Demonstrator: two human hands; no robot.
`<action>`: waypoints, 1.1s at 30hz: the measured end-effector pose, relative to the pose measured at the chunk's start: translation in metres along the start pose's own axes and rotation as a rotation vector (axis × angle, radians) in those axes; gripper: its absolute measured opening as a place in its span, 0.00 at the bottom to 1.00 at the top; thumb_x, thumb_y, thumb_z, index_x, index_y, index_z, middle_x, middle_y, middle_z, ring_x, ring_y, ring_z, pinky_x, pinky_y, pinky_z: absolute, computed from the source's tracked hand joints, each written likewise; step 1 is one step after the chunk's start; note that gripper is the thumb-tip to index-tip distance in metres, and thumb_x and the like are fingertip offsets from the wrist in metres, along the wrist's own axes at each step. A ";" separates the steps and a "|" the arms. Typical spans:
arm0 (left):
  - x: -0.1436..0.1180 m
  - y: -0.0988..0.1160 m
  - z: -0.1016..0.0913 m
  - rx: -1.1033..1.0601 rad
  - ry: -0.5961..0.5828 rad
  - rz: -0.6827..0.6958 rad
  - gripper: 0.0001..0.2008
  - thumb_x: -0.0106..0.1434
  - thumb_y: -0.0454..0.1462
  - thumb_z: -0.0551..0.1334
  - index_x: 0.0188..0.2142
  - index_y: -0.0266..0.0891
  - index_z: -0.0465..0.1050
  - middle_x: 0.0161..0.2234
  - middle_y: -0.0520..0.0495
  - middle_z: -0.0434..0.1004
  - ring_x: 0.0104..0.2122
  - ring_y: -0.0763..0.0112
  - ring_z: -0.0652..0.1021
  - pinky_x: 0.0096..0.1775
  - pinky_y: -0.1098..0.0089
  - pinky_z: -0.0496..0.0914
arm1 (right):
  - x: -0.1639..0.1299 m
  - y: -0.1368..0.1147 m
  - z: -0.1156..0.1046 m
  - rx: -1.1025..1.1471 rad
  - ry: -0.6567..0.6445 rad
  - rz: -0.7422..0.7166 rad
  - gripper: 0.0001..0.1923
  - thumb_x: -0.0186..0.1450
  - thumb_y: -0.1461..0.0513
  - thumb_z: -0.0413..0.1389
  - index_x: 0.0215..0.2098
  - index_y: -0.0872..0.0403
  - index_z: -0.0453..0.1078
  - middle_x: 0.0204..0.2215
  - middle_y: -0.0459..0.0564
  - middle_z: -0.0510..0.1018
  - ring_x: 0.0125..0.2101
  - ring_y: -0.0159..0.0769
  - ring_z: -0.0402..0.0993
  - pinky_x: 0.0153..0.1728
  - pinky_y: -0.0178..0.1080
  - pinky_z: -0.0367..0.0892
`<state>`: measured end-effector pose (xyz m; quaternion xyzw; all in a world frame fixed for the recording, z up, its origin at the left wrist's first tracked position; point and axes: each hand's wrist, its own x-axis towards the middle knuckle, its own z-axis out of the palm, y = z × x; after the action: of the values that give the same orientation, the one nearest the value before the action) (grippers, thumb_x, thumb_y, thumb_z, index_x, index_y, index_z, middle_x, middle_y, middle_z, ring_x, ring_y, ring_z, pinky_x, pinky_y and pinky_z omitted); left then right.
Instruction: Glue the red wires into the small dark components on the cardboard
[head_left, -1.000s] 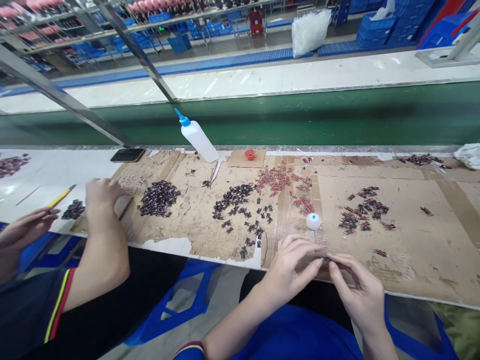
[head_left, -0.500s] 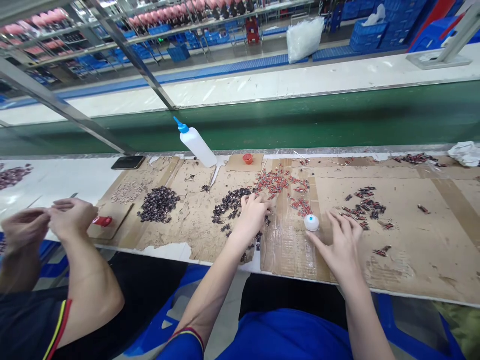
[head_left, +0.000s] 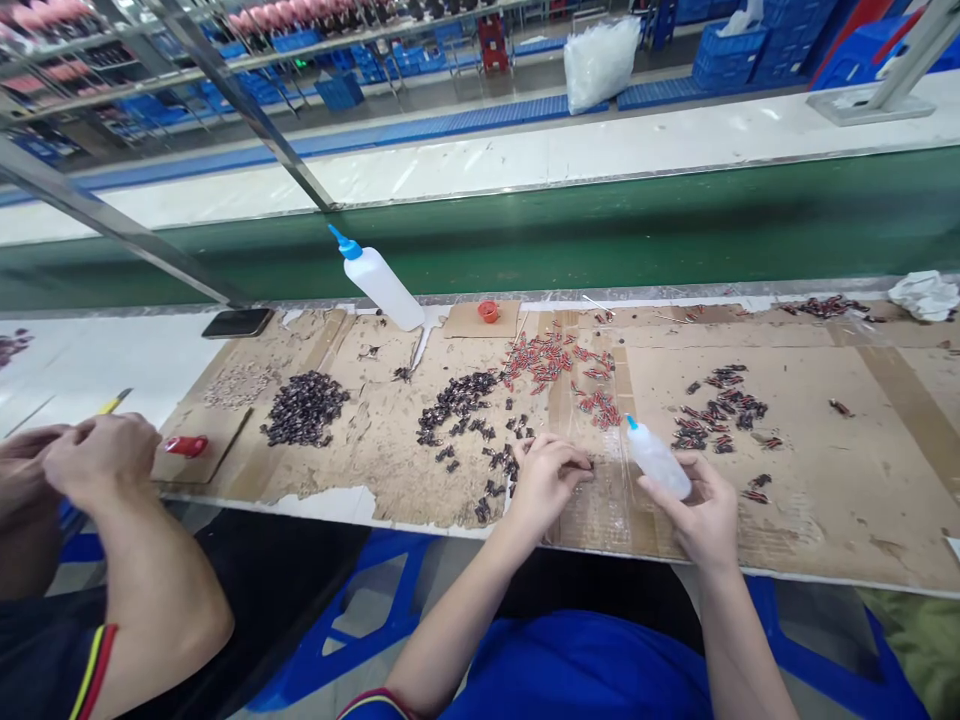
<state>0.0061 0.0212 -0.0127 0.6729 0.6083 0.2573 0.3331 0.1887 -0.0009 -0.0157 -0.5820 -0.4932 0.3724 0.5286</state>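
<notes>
My right hand (head_left: pixel 705 510) is closed round a small white squeeze bottle (head_left: pixel 658 462), whose blue nozzle tilts up and to the left. My left hand (head_left: pixel 551 480) is in a pinch to the left of the bottle, with a small dark part (head_left: pixel 591 464) at its fingertips, partly hidden. Loose small black parts (head_left: pixel 491 488) lie beside that hand, and a curved heap of black parts (head_left: pixel 457 405) is farther back. Behind both hands spread small red-and-black parts (head_left: pixel 541 358). Joined-looking dark and red pieces (head_left: pixel 720 410) lie to the right of the bottle.
Cardboard (head_left: pixel 397 450) covers the bench. A larger white bottle (head_left: pixel 384 288) leans near the back, left of a red cap (head_left: pixel 488 311). A phone (head_left: pixel 238 322) lies farther left. A co-worker's hands (head_left: pixel 97 460) are at the far left, near a red object (head_left: pixel 186 446).
My right hand has taken hold of the small bottle, which now leans with its nozzle up-left. My left hand has moved right and nearer from the black heap, pinching a small dark part.
</notes>
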 end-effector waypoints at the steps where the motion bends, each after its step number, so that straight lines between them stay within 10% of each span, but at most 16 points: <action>1: -0.002 -0.001 0.002 -0.010 -0.012 -0.008 0.06 0.55 0.32 0.70 0.25 0.45 0.78 0.34 0.51 0.84 0.46 0.61 0.76 0.55 0.51 0.56 | 0.000 0.001 -0.002 0.060 0.037 0.016 0.20 0.48 0.49 0.68 0.27 0.53 0.69 0.22 0.45 0.76 0.22 0.34 0.71 0.23 0.36 0.66; 8: -0.015 -0.006 -0.004 0.011 -0.008 0.045 0.08 0.55 0.32 0.70 0.33 0.47 0.78 0.37 0.51 0.84 0.51 0.57 0.74 0.54 0.50 0.58 | 0.000 0.005 0.004 0.118 0.240 0.058 0.19 0.53 0.47 0.63 0.28 0.54 0.70 0.22 0.47 0.76 0.21 0.34 0.71 0.22 0.36 0.65; 18: -0.013 -0.003 0.000 0.024 0.044 0.000 0.07 0.56 0.31 0.68 0.31 0.45 0.77 0.33 0.52 0.83 0.47 0.61 0.76 0.52 0.55 0.58 | -0.007 0.013 0.013 -0.334 0.228 -0.114 0.19 0.57 0.46 0.59 0.24 0.53 0.67 0.16 0.44 0.72 0.16 0.32 0.67 0.19 0.34 0.63; 33: -0.015 -0.006 0.002 0.098 0.073 0.038 0.05 0.58 0.33 0.67 0.32 0.46 0.78 0.34 0.53 0.83 0.47 0.63 0.77 0.53 0.56 0.56 | -0.007 0.007 0.014 -0.384 0.187 -0.150 0.20 0.59 0.46 0.57 0.22 0.51 0.64 0.13 0.42 0.68 0.14 0.30 0.62 0.18 0.33 0.61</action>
<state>0.0019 0.0063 -0.0176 0.6899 0.6191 0.2581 0.2724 0.1748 -0.0039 -0.0255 -0.6655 -0.5457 0.1759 0.4778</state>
